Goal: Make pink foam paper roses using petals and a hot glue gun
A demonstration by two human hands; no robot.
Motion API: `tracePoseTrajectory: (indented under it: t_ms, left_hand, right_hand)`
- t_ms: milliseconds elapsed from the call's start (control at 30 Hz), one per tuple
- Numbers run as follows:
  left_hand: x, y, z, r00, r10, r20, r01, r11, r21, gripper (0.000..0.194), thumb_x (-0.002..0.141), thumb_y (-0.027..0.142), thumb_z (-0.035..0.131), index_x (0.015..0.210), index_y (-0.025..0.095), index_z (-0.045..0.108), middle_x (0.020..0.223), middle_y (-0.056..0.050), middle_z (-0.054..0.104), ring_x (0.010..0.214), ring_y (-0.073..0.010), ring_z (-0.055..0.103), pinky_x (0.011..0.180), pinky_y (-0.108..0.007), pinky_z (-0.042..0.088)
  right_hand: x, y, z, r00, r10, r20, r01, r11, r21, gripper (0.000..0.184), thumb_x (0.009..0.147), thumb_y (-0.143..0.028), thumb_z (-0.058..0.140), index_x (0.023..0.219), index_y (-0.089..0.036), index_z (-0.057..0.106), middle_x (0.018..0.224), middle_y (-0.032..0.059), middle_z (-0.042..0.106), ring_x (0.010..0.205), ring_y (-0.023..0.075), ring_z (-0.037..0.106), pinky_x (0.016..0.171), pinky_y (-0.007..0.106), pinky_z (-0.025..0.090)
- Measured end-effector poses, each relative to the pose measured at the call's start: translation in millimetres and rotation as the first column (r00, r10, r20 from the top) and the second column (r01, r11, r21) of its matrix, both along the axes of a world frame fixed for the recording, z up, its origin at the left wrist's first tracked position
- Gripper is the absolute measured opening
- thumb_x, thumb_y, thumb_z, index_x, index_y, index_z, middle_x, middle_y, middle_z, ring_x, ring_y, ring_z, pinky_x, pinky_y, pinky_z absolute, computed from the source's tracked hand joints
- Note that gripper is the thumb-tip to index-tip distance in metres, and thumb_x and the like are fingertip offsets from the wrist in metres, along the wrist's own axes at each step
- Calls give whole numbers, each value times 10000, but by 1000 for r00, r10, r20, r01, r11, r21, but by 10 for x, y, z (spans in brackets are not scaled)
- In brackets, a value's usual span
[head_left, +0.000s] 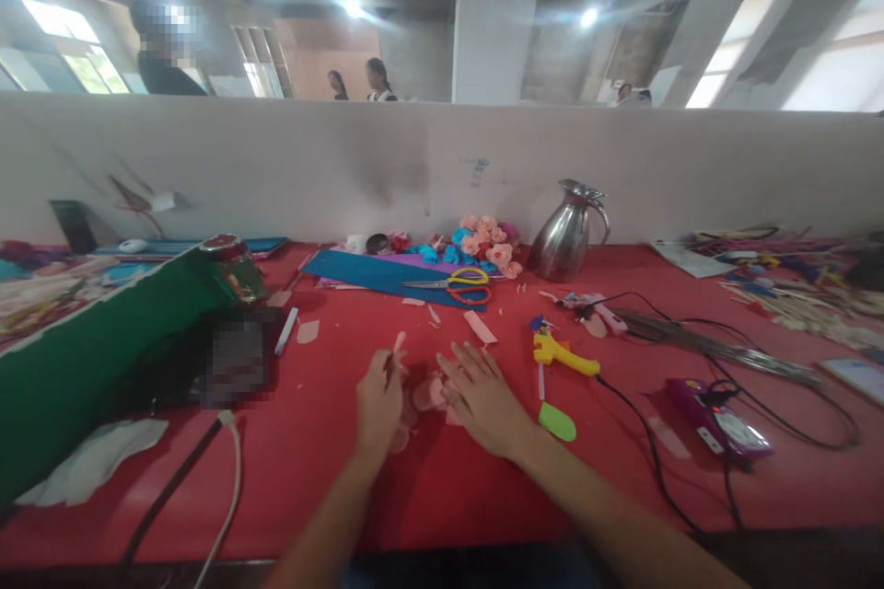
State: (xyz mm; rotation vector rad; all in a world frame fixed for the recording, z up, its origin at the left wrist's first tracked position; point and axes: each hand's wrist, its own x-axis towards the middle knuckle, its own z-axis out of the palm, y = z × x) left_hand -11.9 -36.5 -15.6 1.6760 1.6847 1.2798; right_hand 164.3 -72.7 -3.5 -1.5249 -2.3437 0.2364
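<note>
My left hand [378, 403] is curled on the red table [331, 442], its fingers pinched round a small pink paper piece [399, 345] that sticks up above them. My right hand [480, 396] lies beside it with the fingers stretched flat, resting on a small heap of pink paper petals [426, 394]. The two hands almost touch over the heap. A yellow glue gun [561, 354] lies just right of my right hand, with a green leaf-shaped piece [556, 421] below it.
Yellow and orange scissors [457, 283] lie on a blue sheet [377, 274] behind the hands, by a cluster of paper flowers [483, 247] and a steel jug [567, 232]. A green roll [89, 350] fills the left. Black cables [691, 331] and a purple device [718, 419] lie right. People stand beyond the partition.
</note>
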Motion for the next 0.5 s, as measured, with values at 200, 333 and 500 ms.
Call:
tracePoseTrajectory:
  t_ms: [200,333,500]
  left_hand:
    - [-100,206,68,913,15,408,-27,999,25,220,811,379,458,749,185,541,803,-34,623,820,-166,592,769,-296,448]
    - [-201,339,203,837,30,546,-99,990,98,233,785,406,497,722,184,528,735,-7,581,735,-134,570,741,-271,458]
    - [-228,370,116,872,4,490,-45,996,71,263,752,421,540,751,161,579,677,-11,578,657,-132,553,649,-250,458]
  right_hand:
    - [-18,-7,30,999,-38,1,38,999,32,410,940,-366,267,1301,-266,436,1323,70,481,1263,233,353,1058,486,171]
    - [-76,29,99,1000,-20,-22,22,996,86,412,938,-366,282,1300,-248,439,1341,68,460,1268,233,336,1058,457,195]
    - [-115,21,27,987,157,44,-159,986,50,379,932,-361,324,1296,-323,426,1345,18,461,1295,232,293,1047,494,183]
